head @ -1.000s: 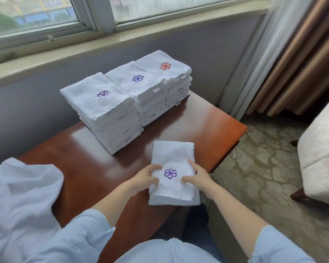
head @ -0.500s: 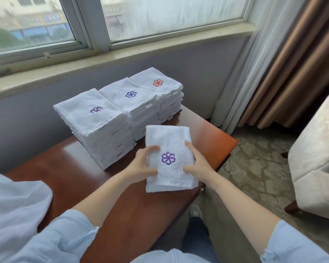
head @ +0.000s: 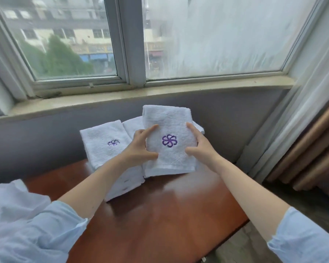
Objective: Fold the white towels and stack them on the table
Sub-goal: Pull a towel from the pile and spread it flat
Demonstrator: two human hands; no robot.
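the towel (head: 169, 141) is white terry, folded into a neat upright rectangle with a hemmed band along its lower edge. a purple pinwheel-shaped flower is stitched at the middle of its face. it is held up over the far side of the table (head: 169, 215), below the sill (head: 122, 97), in front of the stacks. whether its lower edge touches them cannot be told.

the left hand (head: 141, 147) grips its left edge and the right hand (head: 201, 149) its right edge. each has thumb and forefinger spread on the face, and the other fingers are hidden behind.

no writing can be read. the left stack (head: 104, 143) bears a like purple emblem on top, and small tags on its side are blurred.

count: one towel in hand, two emblems in view. two stacks are plain, the second stack (head: 133, 126) mostly covered. a white corner (head: 200, 128) beyond the right fingers may be a third. one loose white cloth (head: 11, 202) lies at the near left.
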